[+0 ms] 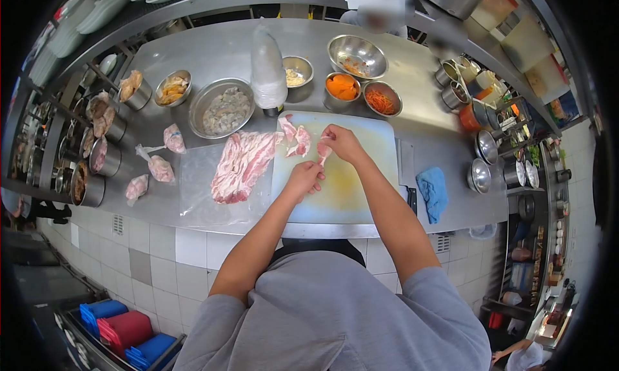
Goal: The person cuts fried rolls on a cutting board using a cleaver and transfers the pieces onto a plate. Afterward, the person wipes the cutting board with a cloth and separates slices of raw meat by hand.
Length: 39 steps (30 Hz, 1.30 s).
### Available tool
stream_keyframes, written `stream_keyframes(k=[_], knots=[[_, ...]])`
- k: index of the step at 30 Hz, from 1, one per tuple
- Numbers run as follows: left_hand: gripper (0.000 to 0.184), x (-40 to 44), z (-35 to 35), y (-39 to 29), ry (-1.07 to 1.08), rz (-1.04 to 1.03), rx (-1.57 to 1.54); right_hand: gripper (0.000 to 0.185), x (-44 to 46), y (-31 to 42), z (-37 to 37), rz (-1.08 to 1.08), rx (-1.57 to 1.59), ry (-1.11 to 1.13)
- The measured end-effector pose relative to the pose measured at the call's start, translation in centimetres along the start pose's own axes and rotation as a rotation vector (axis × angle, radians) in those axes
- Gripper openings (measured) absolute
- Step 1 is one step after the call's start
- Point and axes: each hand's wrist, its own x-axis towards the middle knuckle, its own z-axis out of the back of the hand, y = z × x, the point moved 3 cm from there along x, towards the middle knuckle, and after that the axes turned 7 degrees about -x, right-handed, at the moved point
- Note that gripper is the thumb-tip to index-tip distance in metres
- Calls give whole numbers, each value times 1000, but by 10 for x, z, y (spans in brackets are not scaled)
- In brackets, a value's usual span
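Observation:
Both my hands hold one thin slice of pink meat (324, 150) above the white cutting board (361, 197). My left hand (305, 179) pinches its lower end, and my right hand (340, 144) pinches the upper end, fingers closed. Just left of them, a few loose meat slices (300, 140) lie on the board. A wide layer of sliced meat (244, 164) rests on a clear plastic sheet (196, 184), its right edge reaching the board's left side. A yellowish stain marks the board below my hands.
Behind the board stand a bowl of shrimp (225, 108), a plastic-wrapped stack (267, 74), and bowls of orange slices (342, 87) and carrot shreds (382, 100). A knife (412, 199) and blue cloth (432, 193) lie right. Meat bags (161, 168) lie left. Another person (525, 356) is at lower right.

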Motion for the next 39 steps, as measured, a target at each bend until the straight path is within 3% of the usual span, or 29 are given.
stream_keyframes(k=[3,5,7,9,10,13,15,19,23,25,28,31,33,34,36,39], knots=[[33,-2,8,5,-42,-1,-3,26,13,-15,-12,-3,-62,23],[35,-18,10,8,-20,-91,65,31,8,-13,-13,161,-441,-246],[33,-40,26,13,-75,-94,32,33,6,-3,-11,103,-433,-373],[24,-63,46,11,-146,-195,135,33,5,-1,-8,135,-458,-405],[22,-55,71,23,-219,-361,194,32,10,2,-6,150,-494,-466],[18,-56,147,33,-570,-690,519,30,27,13,-25,246,-352,-329],[28,-86,170,0,-811,-825,920,28,28,48,-45,317,-401,-217],[29,-114,183,-15,-960,-734,1044,23,25,102,-119,593,-487,36],[21,-101,213,-14,-888,-692,996,18,-3,133,-171,653,-539,117],[19,-97,223,-14,-877,-626,980,23,-9,137,-187,653,-524,189],[16,-90,239,-10,-808,-685,905,29,-19,138,-194,579,-487,221],[16,-91,256,-7,-687,-709,663,31,-25,135,-196,556,-449,207],[18,-99,261,0,-560,-593,473,29,-30,133,-202,608,-447,198],[18,-103,260,4,-563,-591,472,27,-32,133,-206,661,-442,186],[24,-116,252,5,-542,-821,666,24,-35,136,-214,704,-428,222],[33,-116,254,6,-504,-731,730,19,-39,150,-221,699,-420,256]])
